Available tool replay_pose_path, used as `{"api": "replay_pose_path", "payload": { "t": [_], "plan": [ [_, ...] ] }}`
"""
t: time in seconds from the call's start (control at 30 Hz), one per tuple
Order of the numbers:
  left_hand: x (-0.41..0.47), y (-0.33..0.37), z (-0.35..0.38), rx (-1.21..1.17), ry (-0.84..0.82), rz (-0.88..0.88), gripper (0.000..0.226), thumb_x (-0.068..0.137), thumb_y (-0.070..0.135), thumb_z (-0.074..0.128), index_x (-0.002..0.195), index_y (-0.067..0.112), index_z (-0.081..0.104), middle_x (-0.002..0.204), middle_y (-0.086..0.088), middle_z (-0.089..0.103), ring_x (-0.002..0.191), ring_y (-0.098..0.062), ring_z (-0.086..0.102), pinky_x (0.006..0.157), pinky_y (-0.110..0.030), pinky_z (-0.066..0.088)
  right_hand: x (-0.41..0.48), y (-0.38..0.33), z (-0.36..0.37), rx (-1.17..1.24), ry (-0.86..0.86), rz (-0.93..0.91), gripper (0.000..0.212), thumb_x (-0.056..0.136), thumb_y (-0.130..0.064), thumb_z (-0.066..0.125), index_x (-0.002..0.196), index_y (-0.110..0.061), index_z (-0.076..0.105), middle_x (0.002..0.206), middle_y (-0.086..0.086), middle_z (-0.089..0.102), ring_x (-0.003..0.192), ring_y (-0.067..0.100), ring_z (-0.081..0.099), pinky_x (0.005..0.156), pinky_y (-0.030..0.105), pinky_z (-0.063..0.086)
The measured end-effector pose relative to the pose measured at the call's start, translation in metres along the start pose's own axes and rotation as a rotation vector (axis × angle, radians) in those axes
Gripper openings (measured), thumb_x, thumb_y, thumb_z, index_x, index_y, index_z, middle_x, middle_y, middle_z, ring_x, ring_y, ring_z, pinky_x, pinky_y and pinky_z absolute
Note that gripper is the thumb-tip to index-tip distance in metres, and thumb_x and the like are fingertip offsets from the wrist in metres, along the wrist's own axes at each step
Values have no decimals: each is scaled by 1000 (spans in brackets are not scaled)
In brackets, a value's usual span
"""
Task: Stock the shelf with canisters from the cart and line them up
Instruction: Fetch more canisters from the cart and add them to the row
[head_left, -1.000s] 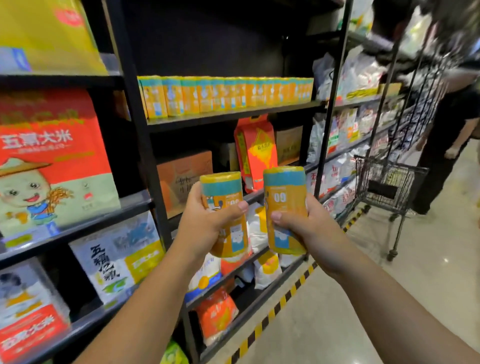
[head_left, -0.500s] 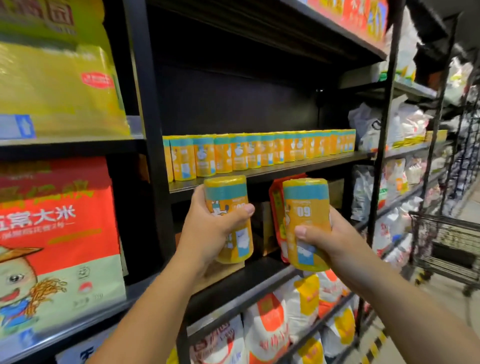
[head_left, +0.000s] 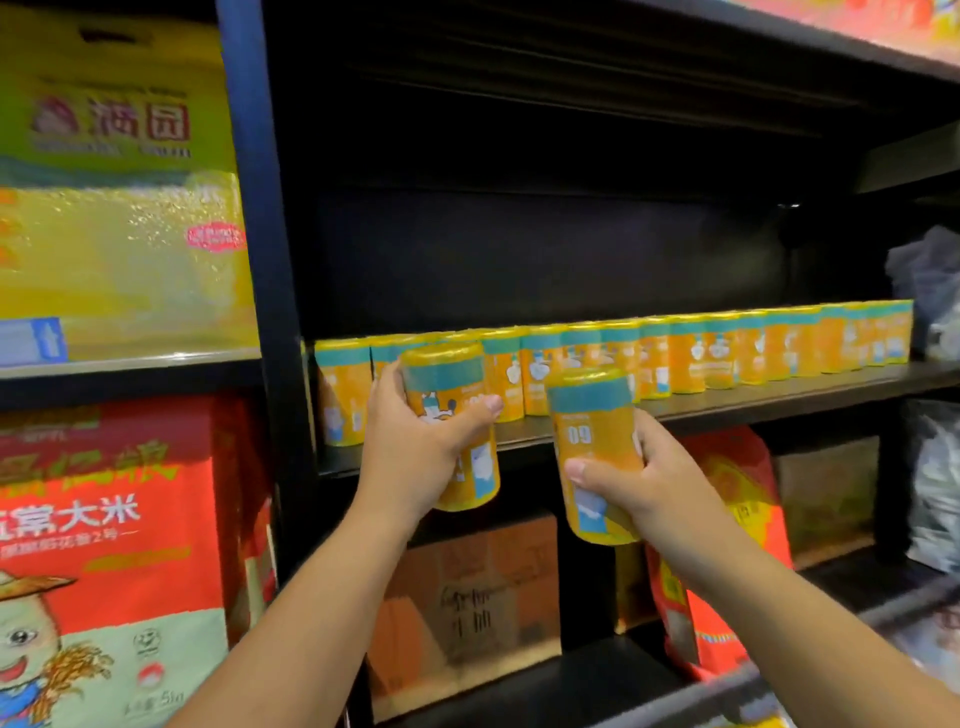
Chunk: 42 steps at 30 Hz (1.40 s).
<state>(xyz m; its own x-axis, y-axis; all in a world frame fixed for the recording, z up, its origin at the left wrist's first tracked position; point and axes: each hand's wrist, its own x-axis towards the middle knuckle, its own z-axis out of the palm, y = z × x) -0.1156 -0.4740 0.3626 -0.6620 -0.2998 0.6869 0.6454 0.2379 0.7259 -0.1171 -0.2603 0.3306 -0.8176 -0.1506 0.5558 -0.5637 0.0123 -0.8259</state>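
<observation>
Two canisters in hand, both close to upright: long axis near vertical, teal-banded lids up, tops leaning a touch to the left.

Left hand (head_left: 415, 457) is wrapped round the middle of the left canister (head_left: 447, 384), thumb across the front and fingers curled behind. It is held in front of the left end of the row (head_left: 701, 353), with its base below the shelf (head_left: 727, 402) edge.

Right hand (head_left: 649, 483) grips the right canister (head_left: 592, 415) low on the body, thumb over the front, "09" label facing out. It sits lower than the left one, lid about level with the shelf edge, and the two are near but apart.

The row stands upright along the shelf front, lids up, packed side by side. Neither held canister is on the board yet.
</observation>
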Motion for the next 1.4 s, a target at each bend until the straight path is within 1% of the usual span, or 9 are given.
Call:
{"api": "replay_pose_path", "payload": {
  "t": [0.13,0.27,0.5,0.67,0.8,0.9,1.0,1.2,1.4],
  "plan": [
    [36,-19,12,163,197,65,58,54,56,88,101,38,58,110,0,68,101,-21,69,88,-49,58,52,-3,-6,-25,-110,-78,43,77,-29,87,115,-29,68,105,-12,76,97,8,72,85,31,56],
    [57,-39,11,337,302,62,60,54,60,85,102,36,58,112,0,63,103,-20,65,89,-49,57,100,7,-1,-18,-142,-118,31,79,-25,85,105,-25,69,92,-16,76,85,1,71,68,17,52],
    [61,-53,-5,578,338,33,55,71,30,89,116,22,59,118,0,57,104,-8,56,95,-31,50,153,40,15,-71,-289,-127,38,77,-27,88,105,-24,63,92,-11,74,82,1,70,66,15,50],
    [66,-61,-12,695,363,16,83,76,38,83,145,15,42,137,-2,46,128,-12,44,105,-26,41,173,58,24,-188,-399,-107,46,80,-38,84,112,-27,54,102,-15,68,96,6,66,75,20,52],
    [50,-62,-4,775,420,112,87,82,27,83,151,15,31,147,-3,31,126,-2,34,103,-3,31,182,63,28,-265,-458,-126,56,80,-49,80,122,-31,48,112,-17,64,102,6,62,89,31,54],
    [30,-71,0,1118,465,419,71,79,15,83,139,20,47,144,-12,38,130,-29,40,108,-30,33,183,71,27,-212,-470,-111,53,80,-49,80,121,-30,51,110,-15,66,100,6,65,88,34,57],
    [24,-75,1,1354,313,589,47,77,18,74,123,23,67,139,-6,50,127,-31,43,99,-47,39,182,72,26,-187,-478,-114,52,80,-48,79,120,-32,49,110,-19,65,97,2,63,79,22,54],
    [31,-68,0,1516,221,425,46,71,14,79,116,22,72,135,2,57,126,-27,43,90,-48,46,179,70,23,-197,-482,-123,55,81,-52,76,123,-32,46,113,-19,64,100,1,63,79,21,52],
    [22,-69,-21,1556,208,213,45,80,24,72,124,15,67,147,-6,45,137,-33,33,98,-53,50,177,70,22,-210,-485,-110,62,80,-55,74,129,-30,46,119,-15,63,108,7,62,87,28,54]
  ]
}}
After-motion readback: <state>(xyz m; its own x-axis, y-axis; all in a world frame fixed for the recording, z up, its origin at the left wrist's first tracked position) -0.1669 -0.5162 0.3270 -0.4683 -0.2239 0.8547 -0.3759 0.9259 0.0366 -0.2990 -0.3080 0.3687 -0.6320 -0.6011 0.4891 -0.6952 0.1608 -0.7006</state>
